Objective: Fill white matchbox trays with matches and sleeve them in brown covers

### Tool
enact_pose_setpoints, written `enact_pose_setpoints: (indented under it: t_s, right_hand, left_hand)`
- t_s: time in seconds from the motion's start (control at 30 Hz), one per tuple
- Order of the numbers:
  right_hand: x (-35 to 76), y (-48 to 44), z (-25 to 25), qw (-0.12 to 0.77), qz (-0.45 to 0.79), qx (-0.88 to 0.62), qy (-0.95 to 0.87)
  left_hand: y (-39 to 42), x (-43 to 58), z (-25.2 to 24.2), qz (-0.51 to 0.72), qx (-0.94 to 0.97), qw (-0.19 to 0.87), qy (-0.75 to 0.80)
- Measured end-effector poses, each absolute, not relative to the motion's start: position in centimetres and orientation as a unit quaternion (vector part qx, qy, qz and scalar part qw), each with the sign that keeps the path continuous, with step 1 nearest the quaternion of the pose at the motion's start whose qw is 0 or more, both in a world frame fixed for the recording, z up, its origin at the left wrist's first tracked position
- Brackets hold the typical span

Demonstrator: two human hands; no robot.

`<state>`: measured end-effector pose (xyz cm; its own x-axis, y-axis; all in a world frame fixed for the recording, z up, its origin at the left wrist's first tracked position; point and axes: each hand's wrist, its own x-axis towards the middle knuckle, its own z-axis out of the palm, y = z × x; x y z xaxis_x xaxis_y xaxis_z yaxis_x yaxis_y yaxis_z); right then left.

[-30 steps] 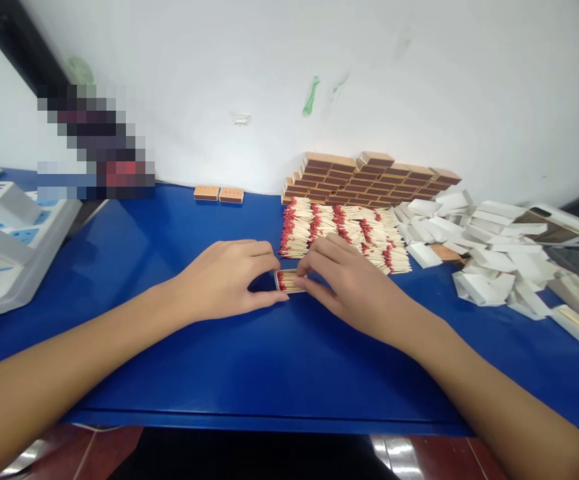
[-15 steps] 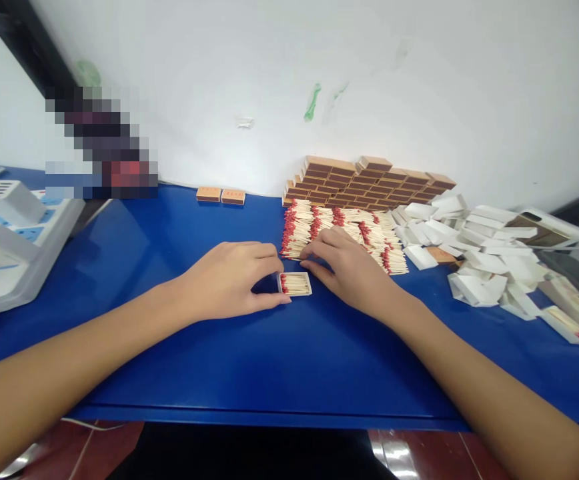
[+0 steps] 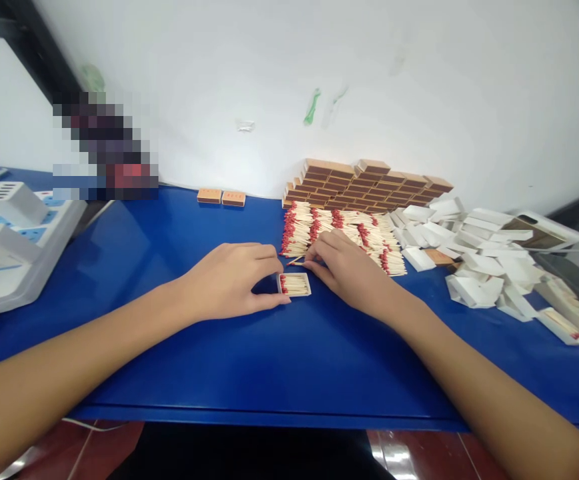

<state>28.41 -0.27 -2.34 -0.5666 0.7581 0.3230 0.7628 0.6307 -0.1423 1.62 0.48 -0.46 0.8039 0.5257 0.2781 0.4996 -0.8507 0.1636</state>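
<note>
A small white matchbox tray (image 3: pixel 294 285) filled with red-tipped matches lies on the blue table (image 3: pixel 289 360). My left hand (image 3: pixel 229 280) rests beside it, thumb and forefinger curled against the tray's left end. My right hand (image 3: pixel 352 270) sits just right of the tray, its fingertips pinching a couple of loose matches (image 3: pixel 295 261) at the near edge of the match pile (image 3: pixel 342 233).
Brown matchbox sleeves (image 3: pixel 367 185) are stacked against the white wall. A heap of white empty trays (image 3: pixel 484 257) lies at the right. Two orange boxes (image 3: pixel 221 197) sit near the wall. A white power strip (image 3: pixel 14 240) is at the far left.
My right hand has lifted off the tray and moved back to the pile's edge, taking hold of loose matches. The left hand has stayed at the tray.
</note>
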Motion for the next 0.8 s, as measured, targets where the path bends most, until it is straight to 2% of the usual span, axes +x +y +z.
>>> enact_pose_setpoints:
  t_s: [0.33,0.53,0.8]
  right_hand:
    - [29.8,-1.1,-1.1,0.182,-0.017,-0.436,-0.881]
    - [28.8,-2.0,-0.5,0.217,0.048,-0.425,-0.877]
    - [26.9,-3.0,-0.9,0.199,0.036,-0.394,-0.897]
  left_hand:
    - [0.6,1.6,-0.3,0.157,0.939,0.054,0.3]
    - [0.7,1.6,-0.4,0.161,0.939,0.05,0.301]
    - [0.5,1.7,-0.5,0.164,0.94,0.047,0.294]
